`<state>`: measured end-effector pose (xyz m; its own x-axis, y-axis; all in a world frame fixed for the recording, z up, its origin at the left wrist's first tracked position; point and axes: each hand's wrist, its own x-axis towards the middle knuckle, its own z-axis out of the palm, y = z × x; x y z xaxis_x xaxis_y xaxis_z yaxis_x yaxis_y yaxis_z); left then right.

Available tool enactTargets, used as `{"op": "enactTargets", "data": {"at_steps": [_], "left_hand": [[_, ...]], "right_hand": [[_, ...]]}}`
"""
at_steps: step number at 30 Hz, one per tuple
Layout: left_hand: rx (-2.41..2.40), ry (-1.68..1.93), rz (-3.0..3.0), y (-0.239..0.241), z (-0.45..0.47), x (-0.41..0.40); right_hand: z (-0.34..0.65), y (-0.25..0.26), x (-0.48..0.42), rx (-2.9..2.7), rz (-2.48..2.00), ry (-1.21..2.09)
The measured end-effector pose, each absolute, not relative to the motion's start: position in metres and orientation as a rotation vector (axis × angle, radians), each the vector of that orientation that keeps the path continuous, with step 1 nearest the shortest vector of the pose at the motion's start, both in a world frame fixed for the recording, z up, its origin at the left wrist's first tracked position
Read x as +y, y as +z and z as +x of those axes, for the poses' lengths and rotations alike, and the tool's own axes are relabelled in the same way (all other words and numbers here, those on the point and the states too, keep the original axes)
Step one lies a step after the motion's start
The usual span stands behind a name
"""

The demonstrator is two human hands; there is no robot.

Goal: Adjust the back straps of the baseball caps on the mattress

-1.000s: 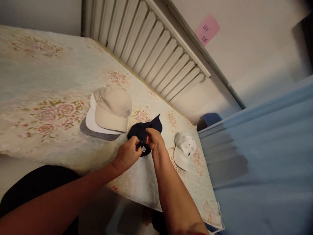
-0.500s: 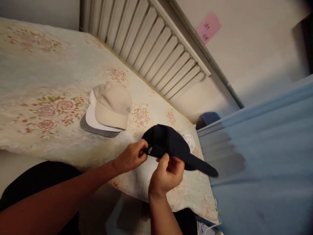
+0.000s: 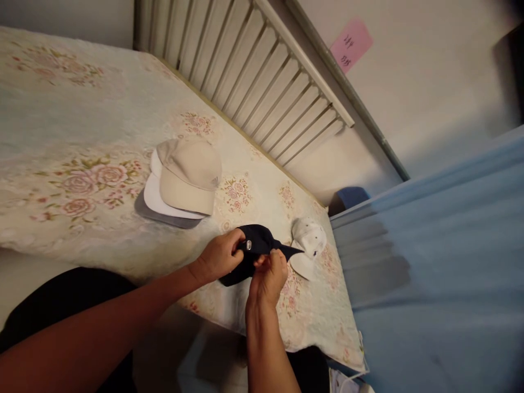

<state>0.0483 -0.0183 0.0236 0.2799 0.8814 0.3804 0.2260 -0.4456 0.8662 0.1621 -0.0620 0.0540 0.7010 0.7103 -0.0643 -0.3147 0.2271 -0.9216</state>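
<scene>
Desk (image 3: 135, 114) took up most of the view, floral cloth over it. Blue curtain (image 3: 442, 262) hung at the right end, radiator (image 3: 245, 76) stood along the far edge. Cap stack (image 3: 184, 183) sat left of the hands: tan on top, white under it, grey at the bottom.

Navy cap (image 3: 262, 239) was in both hands, near the desk's front edge, between the stack and the pale cap (image 3: 309, 237). Couldn't tell if it touched the cloth. Its pointed end, probably the brim seen edge-on, overlapped the pale cap in view; contact unclear.

Left hand (image 3: 219, 255): fingers pinched the navy cap's edge beside the buckle. Right hand (image 3: 270, 275): fingers grasped it lower down, near the pointed end; some fingertips were hidden. Pink note (image 3: 351, 45) was on the wall. Buckle (image 3: 248, 245) faced up, small and shiny.

Handling, as a judgement: a light pinch at both ends suited soft fabric best, with the edge kept taut so the buckle lay flat. Squeezing hard risked creasing the crown, and a wide swing to the right could have knocked the pale cap.
</scene>
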Motion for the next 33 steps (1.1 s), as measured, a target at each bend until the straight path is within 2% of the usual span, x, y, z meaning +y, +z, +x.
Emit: {"op": "enactTargets", "data": {"at_steps": [11,22,33], "left_hand": [[1.023,1.166,1.71,0.015,0.055,-0.014],[0.896,1.094,1.544,0.015,0.058,-0.013],[0.771,1.063,1.479,0.017,0.054,-0.012]], "right_hand": [[0.165,0.051,-0.045,-0.582,-1.058,1.252],[0.174,0.051,-0.046,-0.662,-1.09,1.194],[0.18,0.054,-0.044,-0.76,-0.946,1.506]]}}
